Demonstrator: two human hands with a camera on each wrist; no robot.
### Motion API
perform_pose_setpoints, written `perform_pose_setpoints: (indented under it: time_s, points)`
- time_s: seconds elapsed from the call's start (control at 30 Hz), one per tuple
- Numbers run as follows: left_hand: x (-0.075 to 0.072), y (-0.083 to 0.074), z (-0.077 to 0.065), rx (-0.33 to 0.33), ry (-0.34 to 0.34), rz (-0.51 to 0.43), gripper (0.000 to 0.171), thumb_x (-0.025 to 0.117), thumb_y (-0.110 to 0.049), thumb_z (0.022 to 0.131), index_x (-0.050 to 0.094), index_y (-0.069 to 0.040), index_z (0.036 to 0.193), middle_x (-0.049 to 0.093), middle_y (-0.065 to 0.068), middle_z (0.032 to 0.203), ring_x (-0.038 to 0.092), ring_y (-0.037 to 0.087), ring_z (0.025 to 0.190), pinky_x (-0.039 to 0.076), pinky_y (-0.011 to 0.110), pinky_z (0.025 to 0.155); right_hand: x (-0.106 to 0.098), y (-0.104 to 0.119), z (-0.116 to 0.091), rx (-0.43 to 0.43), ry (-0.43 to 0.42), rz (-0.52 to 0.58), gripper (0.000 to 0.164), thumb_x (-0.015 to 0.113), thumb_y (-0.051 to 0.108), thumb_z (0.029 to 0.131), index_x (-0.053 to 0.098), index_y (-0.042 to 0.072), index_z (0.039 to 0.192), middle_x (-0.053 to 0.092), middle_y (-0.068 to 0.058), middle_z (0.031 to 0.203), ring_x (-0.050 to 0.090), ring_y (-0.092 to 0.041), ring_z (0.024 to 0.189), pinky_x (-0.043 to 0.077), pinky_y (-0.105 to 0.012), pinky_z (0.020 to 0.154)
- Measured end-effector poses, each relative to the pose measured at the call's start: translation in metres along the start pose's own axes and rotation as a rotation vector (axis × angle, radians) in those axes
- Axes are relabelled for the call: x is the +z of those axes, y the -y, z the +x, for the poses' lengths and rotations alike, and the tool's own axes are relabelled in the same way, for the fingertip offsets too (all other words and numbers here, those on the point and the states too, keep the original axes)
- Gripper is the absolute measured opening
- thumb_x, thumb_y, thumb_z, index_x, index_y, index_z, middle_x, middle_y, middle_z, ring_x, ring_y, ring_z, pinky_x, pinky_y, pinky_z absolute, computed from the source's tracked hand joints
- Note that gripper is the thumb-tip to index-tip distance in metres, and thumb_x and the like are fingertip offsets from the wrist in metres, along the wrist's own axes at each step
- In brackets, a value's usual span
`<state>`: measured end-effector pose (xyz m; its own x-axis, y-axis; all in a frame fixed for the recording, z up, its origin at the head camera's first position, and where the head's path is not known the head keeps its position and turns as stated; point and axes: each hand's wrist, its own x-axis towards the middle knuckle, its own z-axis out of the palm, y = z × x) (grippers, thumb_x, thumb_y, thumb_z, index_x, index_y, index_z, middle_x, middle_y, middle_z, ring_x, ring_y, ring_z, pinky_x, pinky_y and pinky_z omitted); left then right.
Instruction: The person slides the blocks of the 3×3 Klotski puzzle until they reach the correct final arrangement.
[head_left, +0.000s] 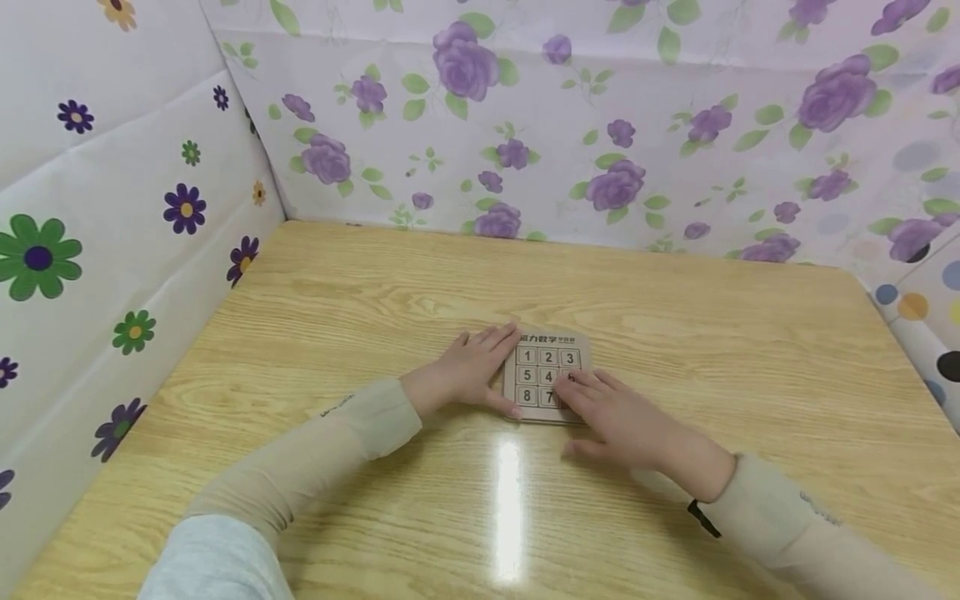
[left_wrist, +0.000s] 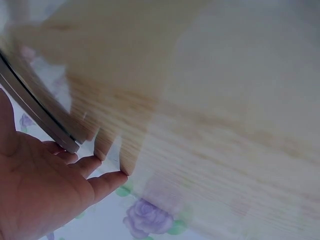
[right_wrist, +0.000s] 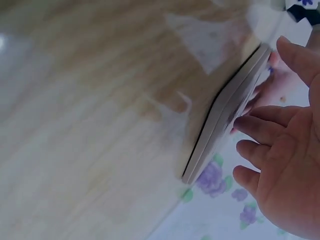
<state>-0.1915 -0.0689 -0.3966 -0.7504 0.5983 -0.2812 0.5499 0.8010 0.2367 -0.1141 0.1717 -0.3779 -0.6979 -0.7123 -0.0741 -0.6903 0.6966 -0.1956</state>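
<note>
In the head view a light-coloured number slide puzzle [head_left: 527, 376] lies flat on the wooden table, with dark digits on square tiles. Its top row reads 1, 2, 3; below come 5, 4, 6, then 8 and 7. The lower right corner is hidden by the right hand. My left hand [head_left: 474, 371] holds the puzzle's left side, thumb at the near corner and fingers by the far one. My right hand [head_left: 618, 417] reaches over the right side with fingers extended, fingertips at the tiles near 6. The right thumb stays off the board.
The wood-grain table [head_left: 360, 292] spreads around the puzzle, with a bright light reflection in front of it. A wall cloth with purple roses [head_left: 465, 62] hangs behind the far edge. A flower-patterned cloth [head_left: 142, 267] borders the left side, and a dotted one [head_left: 911, 307] the right.
</note>
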Motion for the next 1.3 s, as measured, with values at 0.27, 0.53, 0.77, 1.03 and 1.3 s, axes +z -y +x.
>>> perform_pose_setpoints:
  time_s: [0.27,0.53,0.77,1.03,1.3]
  points:
    - [0.0,0.0,-0.001,-0.002,0.004,0.005,0.121,0.064,-0.075,0.068,0.005,-0.014,0.154,-0.001,0.003,0.161,0.007,0.028,0.148,0.013,0.056,0.117,0.004,0.012,-0.001,-0.046,0.028,0.026,0.076,0.062,0.043,0.088,0.037,-0.003,0.143,0.039,-0.018,0.148,0.031,-0.038,0.139,0.023,-0.056,0.114]
    - [0.0,0.001,-0.001,0.005,-0.005,0.005,0.121,0.065,-0.075,0.067,0.007,-0.013,0.154,0.001,0.004,0.161,0.008,0.028,0.147,0.014,0.057,0.116,0.004,0.001,-0.013,-0.004,0.026,0.053,0.074,0.063,0.04,0.089,0.036,-0.001,0.144,0.038,-0.016,0.149,0.03,-0.036,0.14,0.02,-0.056,0.115]
    - [-0.002,-0.001,-0.002,0.01,-0.006,-0.004,0.12,0.065,-0.073,0.068,0.008,-0.012,0.154,0.002,0.005,0.161,0.009,0.028,0.147,0.014,0.057,0.116,-0.001,-0.004,-0.022,0.006,0.009,0.042,0.073,0.064,0.04,0.088,0.039,-0.001,0.142,0.043,-0.017,0.146,0.035,-0.035,0.137,0.023,-0.056,0.114]
    - [-0.001,0.001,-0.002,0.007,-0.008,0.001,0.121,0.065,-0.074,0.068,0.006,-0.012,0.154,0.001,0.004,0.161,0.008,0.028,0.147,0.015,0.057,0.116,-0.004,0.011,-0.003,-0.054,0.009,0.032,0.075,0.063,0.042,0.088,0.038,-0.001,0.143,0.04,-0.017,0.148,0.032,-0.036,0.139,0.022,-0.055,0.115]
    - [0.0,0.0,-0.001,0.005,-0.001,-0.004,0.122,0.065,-0.074,0.067,0.005,-0.012,0.154,-0.001,0.004,0.161,0.006,0.028,0.148,0.012,0.057,0.116,0.0,0.021,0.015,-0.1,0.046,0.033,0.077,0.062,0.044,0.088,0.036,-0.002,0.144,0.037,-0.017,0.15,0.029,-0.035,0.14,0.021,-0.056,0.115]
